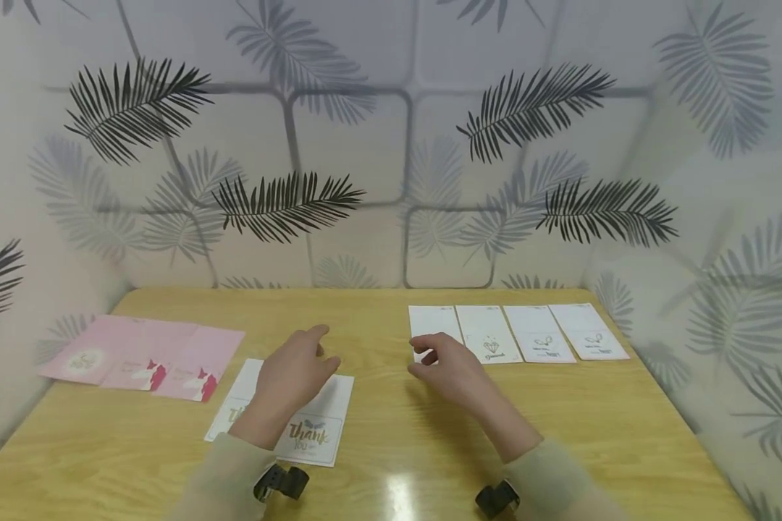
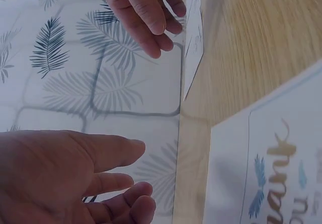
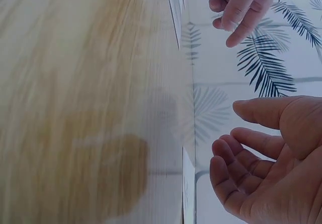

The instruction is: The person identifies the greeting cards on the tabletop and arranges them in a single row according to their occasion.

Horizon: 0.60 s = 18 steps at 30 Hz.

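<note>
Leaf-printed backdrop (image 1: 381, 148) closes in the pale wooden surface (image 1: 381, 412) I watch from afar. Two white thank-you cards (image 1: 311, 450) lie flat beneath the left hand (image 1: 293, 373), whose fingers curve loosely, thumb apart, pinching nothing. The right hand (image 1: 452, 365) hangs likewise, relaxed and holding nothing, near a row of four white cards (image 1: 485, 322). To handle such thin cards well, I would work a fingertip under one edge and pinch lightly (a creased corner would be hard to hide), without brushing the neighbours. Only the head view gives me the pink cards (image 1: 169, 340) at far left; the wrist views, though, show me side-on that the fingers are clear of the surface.
</note>
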Each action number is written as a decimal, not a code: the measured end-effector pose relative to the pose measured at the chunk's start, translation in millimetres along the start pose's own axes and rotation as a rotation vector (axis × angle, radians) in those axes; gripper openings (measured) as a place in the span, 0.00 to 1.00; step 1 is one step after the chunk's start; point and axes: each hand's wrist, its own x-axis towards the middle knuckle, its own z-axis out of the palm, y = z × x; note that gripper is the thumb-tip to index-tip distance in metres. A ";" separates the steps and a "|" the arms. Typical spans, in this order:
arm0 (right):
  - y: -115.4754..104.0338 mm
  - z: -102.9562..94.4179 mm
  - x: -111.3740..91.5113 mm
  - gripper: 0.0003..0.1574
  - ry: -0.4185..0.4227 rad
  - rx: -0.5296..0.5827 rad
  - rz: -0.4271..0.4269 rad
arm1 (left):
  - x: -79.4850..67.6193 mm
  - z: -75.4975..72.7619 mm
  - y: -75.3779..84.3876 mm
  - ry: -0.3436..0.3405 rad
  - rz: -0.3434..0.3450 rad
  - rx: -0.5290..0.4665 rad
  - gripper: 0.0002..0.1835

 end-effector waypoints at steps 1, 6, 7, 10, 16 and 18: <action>-1.3 2.5 0.1 0.27 -0.007 0.003 -0.006 | -2.5 -2.5 -3.9 -0.002 0.006 -0.003 0.33; -9.6 12.5 1.3 0.26 -0.048 0.036 -0.035 | -12.6 -12.9 -21.1 -0.031 0.052 -0.001 0.36; -11.7 13.8 1.8 0.26 -0.053 0.042 -0.043 | -14.3 -15.0 -24.1 -0.038 0.059 0.001 0.36; -18.0 17.7 3.4 0.27 -0.074 0.059 -0.056 | -18.5 -19.9 -32.3 -0.062 0.085 0.001 0.37; -25.4 27.1 5.0 0.29 -0.148 0.100 -0.079 | -23.2 -21.7 -44.6 -0.099 0.112 0.004 0.38; -26.6 29.7 5.0 0.30 -0.170 0.122 -0.080 | -23.9 -21.5 -47.4 -0.107 0.122 0.003 0.37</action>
